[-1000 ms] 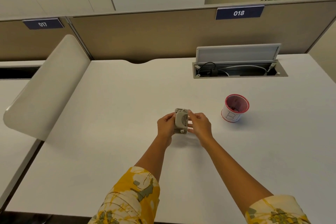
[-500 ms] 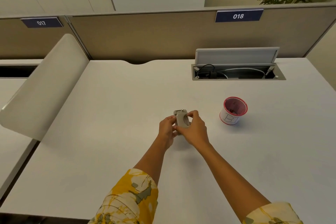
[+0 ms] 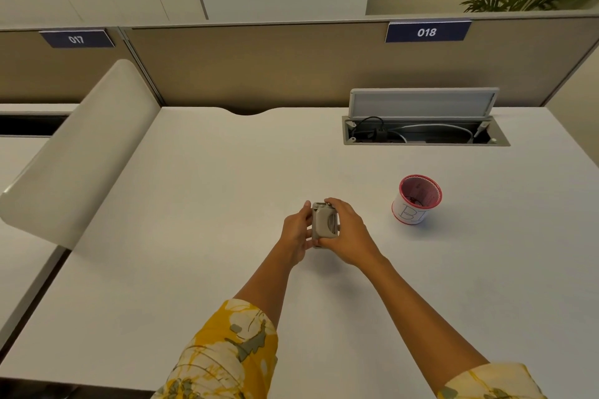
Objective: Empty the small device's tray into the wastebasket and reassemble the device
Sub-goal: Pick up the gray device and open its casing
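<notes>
Fingers (image 3: 334, 204) of the right hand (image 3: 348, 236) and left hand (image 3: 296, 232) clasp the small device (image 3: 324, 225) between them, long axis near-to-far, above the counter (image 3: 194, 204). The wastebasket (image 3: 416, 201) stands right, nearer the right hand.

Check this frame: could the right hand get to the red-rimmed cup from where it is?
Probably yes. The red-rimmed cup stands to the right of the right hand with only bare desk between them, but that hand and the left hand both grip the small grey device.
</notes>
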`<state>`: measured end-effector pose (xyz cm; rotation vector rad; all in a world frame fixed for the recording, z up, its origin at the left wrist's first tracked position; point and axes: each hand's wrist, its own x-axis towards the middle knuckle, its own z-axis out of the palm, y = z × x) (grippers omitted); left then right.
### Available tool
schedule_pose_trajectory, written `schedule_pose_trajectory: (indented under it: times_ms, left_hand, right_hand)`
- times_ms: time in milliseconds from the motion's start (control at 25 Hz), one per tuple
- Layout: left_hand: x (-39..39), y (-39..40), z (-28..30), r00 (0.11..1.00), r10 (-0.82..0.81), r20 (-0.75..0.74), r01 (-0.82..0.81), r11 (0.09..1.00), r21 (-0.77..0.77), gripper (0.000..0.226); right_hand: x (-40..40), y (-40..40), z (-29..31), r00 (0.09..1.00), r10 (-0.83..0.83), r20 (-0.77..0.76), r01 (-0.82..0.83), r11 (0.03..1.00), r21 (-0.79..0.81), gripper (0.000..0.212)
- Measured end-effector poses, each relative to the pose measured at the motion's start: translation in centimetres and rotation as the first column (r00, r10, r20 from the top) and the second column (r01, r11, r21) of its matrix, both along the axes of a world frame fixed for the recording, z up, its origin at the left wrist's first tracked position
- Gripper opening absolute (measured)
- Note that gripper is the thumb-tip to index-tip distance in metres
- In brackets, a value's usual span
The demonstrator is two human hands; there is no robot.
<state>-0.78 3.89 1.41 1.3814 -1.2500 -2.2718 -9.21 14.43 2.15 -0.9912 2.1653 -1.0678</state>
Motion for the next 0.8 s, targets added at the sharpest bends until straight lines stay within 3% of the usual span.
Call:
schedule_pose_trajectory:
  times_ms: [560, 800]
  left_hand:
    - [-0.2, -0.1, 0.0, 0.999, 0.041, -0.022, -0.042, 0.999, -0.025, 0.039]
    - [0.3, 0.9, 0.7, 0.985, 0.054, -0.166, -0.027, 0.986, 0.165, 0.04]
  right_hand:
    - [0.2, 0.8, 0.8, 0.998, 0.01, 0.064, -0.002, 0.992, -0.125, 0.091]
    - [-0.9, 0.7, 2.2, 0.993, -0.11, 0.039, 0.116, 0.977, -0.181, 0.085]
